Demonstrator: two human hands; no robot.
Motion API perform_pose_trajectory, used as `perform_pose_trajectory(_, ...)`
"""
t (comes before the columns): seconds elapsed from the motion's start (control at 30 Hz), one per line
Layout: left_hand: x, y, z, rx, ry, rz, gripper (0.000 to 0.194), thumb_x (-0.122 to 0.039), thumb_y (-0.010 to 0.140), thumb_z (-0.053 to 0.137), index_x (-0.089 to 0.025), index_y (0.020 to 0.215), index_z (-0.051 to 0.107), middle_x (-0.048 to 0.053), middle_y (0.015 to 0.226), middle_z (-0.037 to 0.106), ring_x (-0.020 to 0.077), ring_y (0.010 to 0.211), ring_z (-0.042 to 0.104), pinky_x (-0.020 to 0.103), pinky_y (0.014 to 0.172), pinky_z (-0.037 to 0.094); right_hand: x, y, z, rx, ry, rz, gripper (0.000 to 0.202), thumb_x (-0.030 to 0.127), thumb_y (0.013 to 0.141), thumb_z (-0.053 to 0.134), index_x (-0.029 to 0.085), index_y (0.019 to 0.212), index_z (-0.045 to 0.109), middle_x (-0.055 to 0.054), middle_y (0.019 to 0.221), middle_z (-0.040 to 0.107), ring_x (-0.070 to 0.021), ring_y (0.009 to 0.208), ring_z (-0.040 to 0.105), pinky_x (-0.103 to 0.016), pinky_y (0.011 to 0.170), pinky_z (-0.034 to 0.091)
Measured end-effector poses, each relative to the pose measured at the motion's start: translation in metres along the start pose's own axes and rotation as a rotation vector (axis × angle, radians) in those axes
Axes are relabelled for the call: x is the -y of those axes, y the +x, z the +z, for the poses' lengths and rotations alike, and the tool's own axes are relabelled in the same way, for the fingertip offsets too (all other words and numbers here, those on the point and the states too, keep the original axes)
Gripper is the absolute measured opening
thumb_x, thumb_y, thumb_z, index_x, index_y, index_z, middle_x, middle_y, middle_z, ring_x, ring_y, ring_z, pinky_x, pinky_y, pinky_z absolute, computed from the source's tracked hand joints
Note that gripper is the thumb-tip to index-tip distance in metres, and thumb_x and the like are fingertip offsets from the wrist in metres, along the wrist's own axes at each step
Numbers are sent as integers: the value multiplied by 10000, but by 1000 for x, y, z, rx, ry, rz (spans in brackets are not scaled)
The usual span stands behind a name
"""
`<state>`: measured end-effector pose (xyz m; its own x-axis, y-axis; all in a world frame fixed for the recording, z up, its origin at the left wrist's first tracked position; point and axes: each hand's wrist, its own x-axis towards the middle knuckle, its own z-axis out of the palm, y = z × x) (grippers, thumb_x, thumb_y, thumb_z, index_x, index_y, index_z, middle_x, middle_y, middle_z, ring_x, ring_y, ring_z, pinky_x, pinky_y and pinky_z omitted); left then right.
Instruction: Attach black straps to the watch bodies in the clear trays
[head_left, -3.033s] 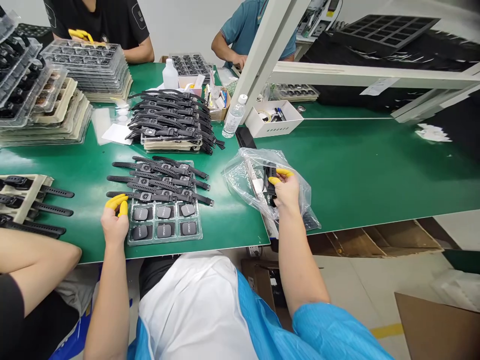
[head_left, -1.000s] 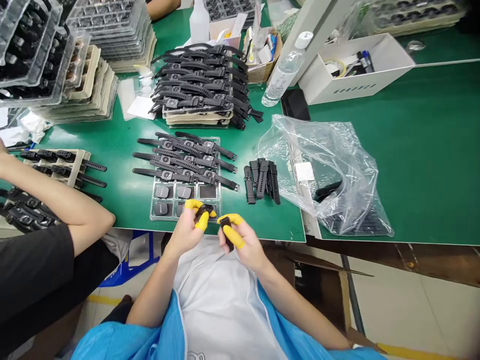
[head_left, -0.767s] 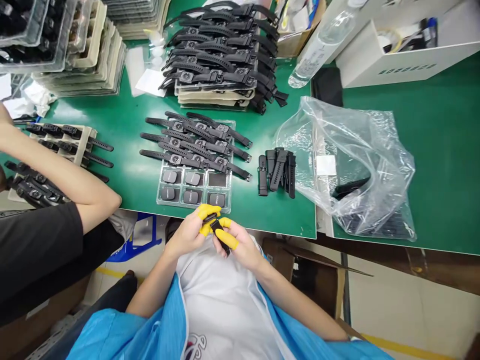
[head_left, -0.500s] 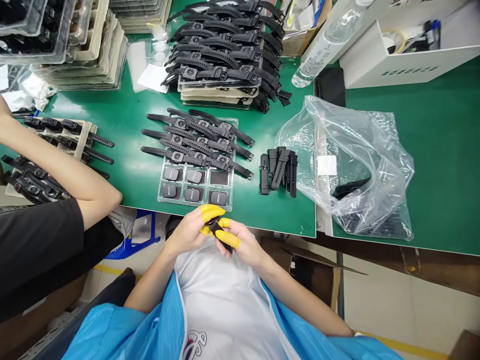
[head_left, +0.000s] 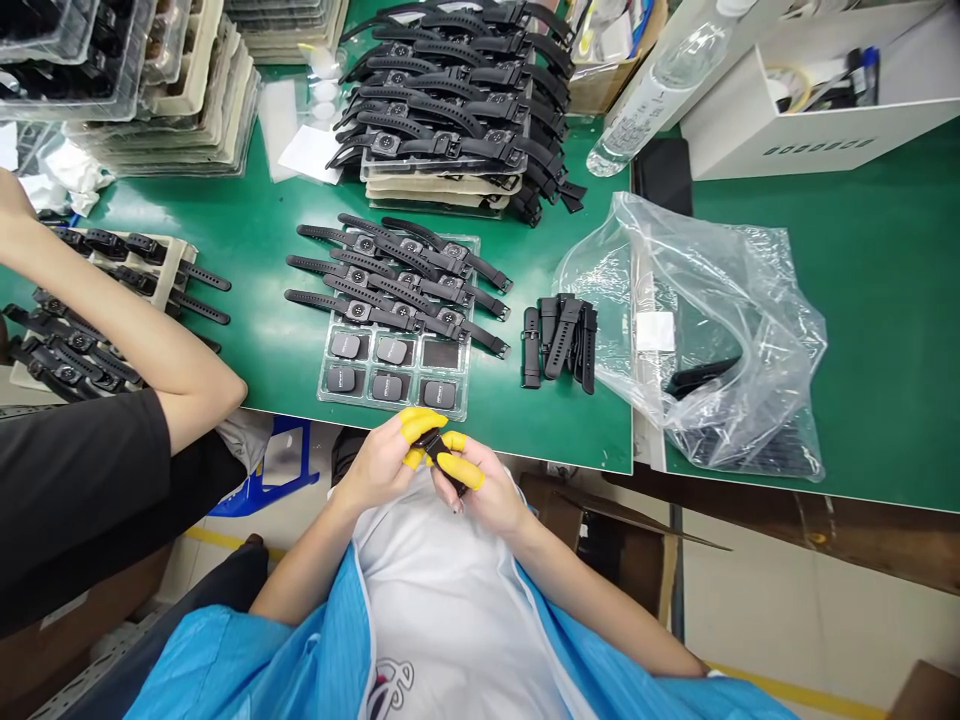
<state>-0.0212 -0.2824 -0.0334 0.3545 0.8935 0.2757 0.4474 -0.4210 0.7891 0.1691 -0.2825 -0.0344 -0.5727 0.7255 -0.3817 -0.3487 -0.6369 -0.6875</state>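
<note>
left hand (head_left: 377, 466): yellow finger cots (head_left: 424, 424) pinching one black watch head (head_left: 427, 437), mostly covered tbh
right hand (head_left: 491, 490): gripping one black strap (head_left: 436, 451)
tray (head_left: 321, 397), near rows: five dark squarish cases (head_left: 392, 350)

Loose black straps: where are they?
Head view, right of centre: the loose straps lie on the green table between the watch tray and the clear bag.

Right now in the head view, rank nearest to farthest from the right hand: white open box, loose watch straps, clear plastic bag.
1. Loose watch straps, ahead, slightly right.
2. Clear plastic bag, farther right.
3. White open box, beyond the bag.
</note>
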Motion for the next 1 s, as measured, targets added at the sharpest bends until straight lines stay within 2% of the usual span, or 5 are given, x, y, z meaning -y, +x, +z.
perform_pose_trajectory(0.13, -2, 0, 0, 1, 117, -18, 440, -148, 1025, 450, -213, 1445, 563, 137, 1271, 688, 268, 1229, 663, 439, 1031, 587, 4, 1, 3, -18, 98, -15, 335, 494, 925, 740, 219, 823, 577, 83, 456, 510, -89, 369, 354, -233, 417, 290)
perform_pose_trajectory(0.27, -4, 4, -5, 30, 118, 37, 440, -151, 1018, 455, -207, 1445, 546, 134, 1242, 667, 262, 1162, 654, 432, 978, 599, 4, 1, 4, -24, 108, -6, 343, 506, 915, 749, 214, 831, 589, 91, 440, 489, -81, 361, 323, -226, 406, 269)
perform_pose_trajectory(0.57, -8, 6, -6, 43, 63, 38, 475, -160, 1027, 442, -220, 1493, 512, 132, 1248, 657, 277, 1177, 628, 475, 1021, 559, -3, 1, -1, -84, -26, -58, 367, 542, 918, 744, 213, 841, 601, 87, 444, 500, -91, 390, 347, -236, 440, 292)
perform_pose_trajectory(0.73, -9, 4, -8, 98, -36, 34, 515, -235, 1067, 392, -216, 1580, 438, 162, 1313, 632, 305, 1229, 603, 503, 1054, 535, 3, 0, 2, -72, 117, 3, 378, 530, 892, 768, 230, 799, 557, 104, 422, 441, -83, 367, 279, -225, 393, 246)
perform_pose_trajectory(1.0, -11, 7, -3, 60, 9, 25, 487, -219, 1079, 383, -215, 1561, 457, 149, 1270, 639, 282, 1196, 597, 461, 1044, 536, 13, 1, 4, -23, 274, 49, 370, 500, 872, 798, 230, 825, 549, 110, 448, 408, -75, 376, 258, -199, 370, 237)
